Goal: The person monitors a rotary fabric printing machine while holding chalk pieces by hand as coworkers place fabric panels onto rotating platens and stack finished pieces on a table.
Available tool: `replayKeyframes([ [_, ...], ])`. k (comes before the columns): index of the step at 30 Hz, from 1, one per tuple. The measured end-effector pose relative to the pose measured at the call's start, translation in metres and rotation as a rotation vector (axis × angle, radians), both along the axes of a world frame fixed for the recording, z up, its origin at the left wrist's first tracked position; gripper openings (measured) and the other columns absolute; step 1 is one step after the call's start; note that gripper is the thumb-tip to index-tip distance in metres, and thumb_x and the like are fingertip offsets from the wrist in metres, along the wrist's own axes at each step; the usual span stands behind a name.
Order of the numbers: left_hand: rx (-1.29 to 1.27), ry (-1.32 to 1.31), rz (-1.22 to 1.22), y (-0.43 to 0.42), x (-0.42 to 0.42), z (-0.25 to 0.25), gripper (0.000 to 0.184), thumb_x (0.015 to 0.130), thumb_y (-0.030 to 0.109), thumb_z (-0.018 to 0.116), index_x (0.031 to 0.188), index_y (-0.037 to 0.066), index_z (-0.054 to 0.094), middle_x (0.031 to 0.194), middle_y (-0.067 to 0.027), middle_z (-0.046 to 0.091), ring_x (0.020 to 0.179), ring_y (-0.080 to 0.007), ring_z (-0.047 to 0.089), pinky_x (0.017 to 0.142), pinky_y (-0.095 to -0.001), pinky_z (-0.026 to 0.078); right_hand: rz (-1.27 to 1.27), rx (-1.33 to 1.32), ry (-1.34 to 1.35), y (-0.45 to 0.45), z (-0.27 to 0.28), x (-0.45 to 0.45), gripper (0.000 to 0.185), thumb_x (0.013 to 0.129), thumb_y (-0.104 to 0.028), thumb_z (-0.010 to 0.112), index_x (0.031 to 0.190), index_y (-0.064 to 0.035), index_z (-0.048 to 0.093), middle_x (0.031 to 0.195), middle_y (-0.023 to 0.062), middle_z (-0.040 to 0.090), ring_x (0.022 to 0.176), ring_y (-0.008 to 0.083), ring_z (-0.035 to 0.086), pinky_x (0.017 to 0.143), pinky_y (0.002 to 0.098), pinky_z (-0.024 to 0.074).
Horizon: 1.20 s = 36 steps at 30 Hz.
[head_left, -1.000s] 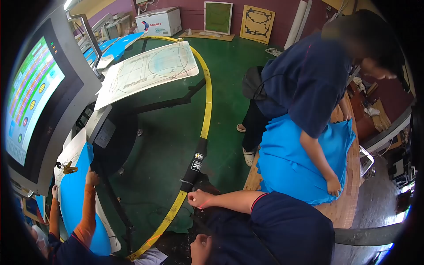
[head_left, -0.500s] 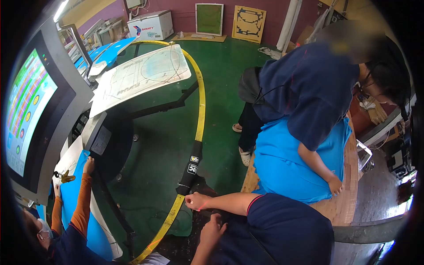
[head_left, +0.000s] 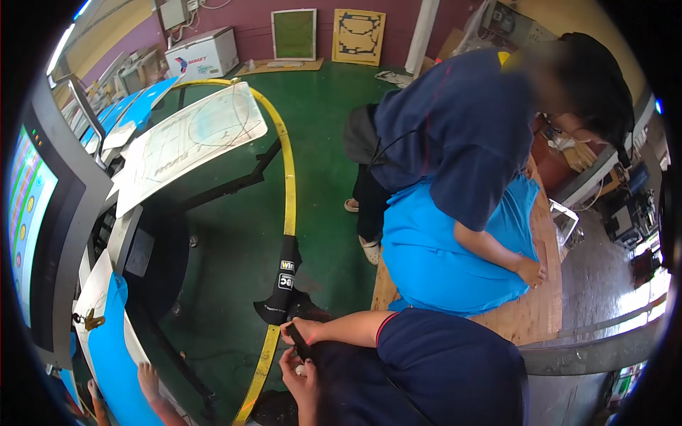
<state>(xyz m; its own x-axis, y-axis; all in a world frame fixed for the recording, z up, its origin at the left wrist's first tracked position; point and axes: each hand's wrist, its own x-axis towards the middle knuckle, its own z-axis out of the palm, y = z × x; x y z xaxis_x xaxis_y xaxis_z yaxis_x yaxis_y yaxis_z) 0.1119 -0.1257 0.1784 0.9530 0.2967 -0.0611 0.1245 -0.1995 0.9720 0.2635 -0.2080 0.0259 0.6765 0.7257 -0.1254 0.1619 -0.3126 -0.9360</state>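
Note:
My right hand (head_left: 305, 331) is closed on a small, narrow black object (head_left: 299, 343), whose exact kind I cannot make out. Just below it, my left hand (head_left: 301, 380) has its fingers curled near the object's lower end, with a small whitish thing (head_left: 301, 370) at the fingertips. Both hands are beside the curved yellow rail (head_left: 266, 355), close under the black printed cover (head_left: 285, 277) wrapped around it.
At lower left, a co-worker's hands (head_left: 148, 383) lie at blue fabric (head_left: 108, 341) on a white board. A screen (head_left: 32, 227) stands far left. Across from me, another person (head_left: 455, 128) bends over blue cloth (head_left: 440, 263) on a wooden table (head_left: 550, 305). A metal bar (head_left: 604, 361) crosses at right.
My left hand has risen to meet my right hand, and the black object now shows between them. The co-worker's hands have moved down the blue fabric. The whole view has shifted slightly.

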Motion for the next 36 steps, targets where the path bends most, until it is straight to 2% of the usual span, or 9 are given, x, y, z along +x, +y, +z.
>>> replayKeyframes([
  [5, 0.184, -0.033, -0.007, 0.013, 0.0, -0.002, 0.057, 0.087, 0.003, 0.066, 0.141, 0.001, 0.052, 0.088, -0.0094, 0.061, 0.074, -0.0191, 0.06, 0.066, -0.0317, 0.049, -0.077, -0.108, 0.003, -0.001, 0.031, -0.002, 0.024, 0.088, -0.024, 0.068, 0.1, -0.0035, 0.071, 0.085, 0.022, 0.074, 0.089, 0.0405, 0.074, 0.076, 0.0475, 0.0577],
  [9, 0.319, 0.016, 0.067, 0.033, -0.01, -0.004, 0.051, 0.086, 0.009, 0.067, 0.136, 0.005, 0.059, 0.091, -0.0161, 0.066, 0.078, -0.0324, 0.066, 0.071, -0.0412, 0.053, -0.039, -0.111, 0.042, 0.006, 0.017, 0.001, 0.022, 0.091, -0.025, 0.065, 0.095, -0.003, 0.067, 0.08, 0.0192, 0.074, 0.076, 0.0368, 0.073, 0.072, 0.0453, 0.0568],
  [13, 0.401, 0.103, 0.166, 0.073, -0.034, -0.033, 0.057, 0.085, 0.0, 0.061, 0.141, 0.002, 0.05, 0.086, -0.0106, 0.055, 0.075, -0.0248, 0.055, 0.069, -0.0371, 0.047, -0.042, -0.122, 0.011, 0.001, 0.038, -0.001, 0.025, 0.092, -0.028, 0.065, 0.093, -0.0027, 0.067, 0.077, 0.0177, 0.073, 0.073, 0.0336, 0.074, 0.07, 0.0435, 0.0567],
  [15, 0.563, 0.11, 0.243, 0.085, -0.045, -0.011, 0.038, 0.093, 0.012, 0.069, 0.13, 0.004, 0.062, 0.092, -0.0227, 0.071, 0.08, -0.0368, 0.068, 0.073, -0.0437, 0.054, -0.041, -0.123, 0.04, 0.003, 0.031, -0.002, 0.025, 0.092, -0.028, 0.065, 0.093, -0.0026, 0.067, 0.077, 0.0175, 0.073, 0.072, 0.0329, 0.074, 0.07, 0.0431, 0.0567],
  [16, 0.517, 0.239, 0.244, 0.092, -0.05, -0.002, 0.053, 0.093, 0.008, 0.066, 0.144, 0.006, 0.053, 0.103, -0.0246, 0.071, 0.088, -0.0404, 0.068, 0.08, -0.0442, 0.055, -0.039, -0.125, 0.052, 0.004, 0.027, 0.0, 0.025, 0.092, -0.028, 0.065, 0.093, -0.0025, 0.067, 0.077, 0.0173, 0.073, 0.072, 0.0326, 0.074, 0.069, 0.043, 0.0567],
  [25, 0.477, 0.259, 0.644, 0.136, -0.06, 0.033, 0.043, 0.097, 0.025, 0.07, 0.136, 0.011, 0.061, 0.099, -0.0183, 0.074, 0.084, -0.0331, 0.07, 0.075, -0.0449, 0.055, -0.06, -0.11, -0.04, 0.005, 0.025, -0.002, 0.025, 0.093, -0.027, 0.064, 0.094, -0.0021, 0.067, 0.078, 0.0174, 0.074, 0.072, 0.0333, 0.074, 0.07, 0.043, 0.0568],
  [30, 0.503, 0.104, 0.525, 0.175, -0.107, -0.127, 0.036, 0.091, 0.011, 0.064, 0.125, 0.0, 0.06, 0.086, -0.0142, 0.063, 0.076, -0.0248, 0.06, 0.071, -0.0396, 0.05, -0.059, -0.119, -0.044, 0.007, 0.026, -0.001, 0.026, 0.093, -0.028, 0.065, 0.097, -0.002, 0.068, 0.087, 0.018, 0.075, 0.08, 0.0335, 0.075, 0.074, 0.0424, 0.0573],
  [34, 0.573, 0.46, 0.417, 0.127, -0.115, -0.129, 0.019, 0.093, 0.022, 0.066, 0.096, 0.005, 0.074, 0.088, -0.018, 0.075, 0.088, -0.0399, 0.073, 0.077, -0.0443, 0.056, -0.055, -0.115, 0.016, 0.007, 0.023, 0.001, 0.027, 0.093, -0.028, 0.066, 0.098, -0.0019, 0.069, 0.087, 0.0189, 0.075, 0.083, 0.0342, 0.075, 0.075, 0.0425, 0.0574],
  [36, 0.617, 0.549, 0.413, 0.139, -0.104, -0.141, 0.026, 0.091, 0.023, 0.066, 0.11, 0.006, 0.072, 0.094, -0.0196, 0.073, 0.087, -0.0396, 0.071, 0.076, -0.0466, 0.055, -0.042, -0.111, 0.004, 0.008, 0.019, 0.001, 0.028, 0.092, -0.029, 0.067, 0.098, -0.0018, 0.069, 0.087, 0.0193, 0.075, 0.084, 0.0346, 0.075, 0.076, 0.0426, 0.0575],
])
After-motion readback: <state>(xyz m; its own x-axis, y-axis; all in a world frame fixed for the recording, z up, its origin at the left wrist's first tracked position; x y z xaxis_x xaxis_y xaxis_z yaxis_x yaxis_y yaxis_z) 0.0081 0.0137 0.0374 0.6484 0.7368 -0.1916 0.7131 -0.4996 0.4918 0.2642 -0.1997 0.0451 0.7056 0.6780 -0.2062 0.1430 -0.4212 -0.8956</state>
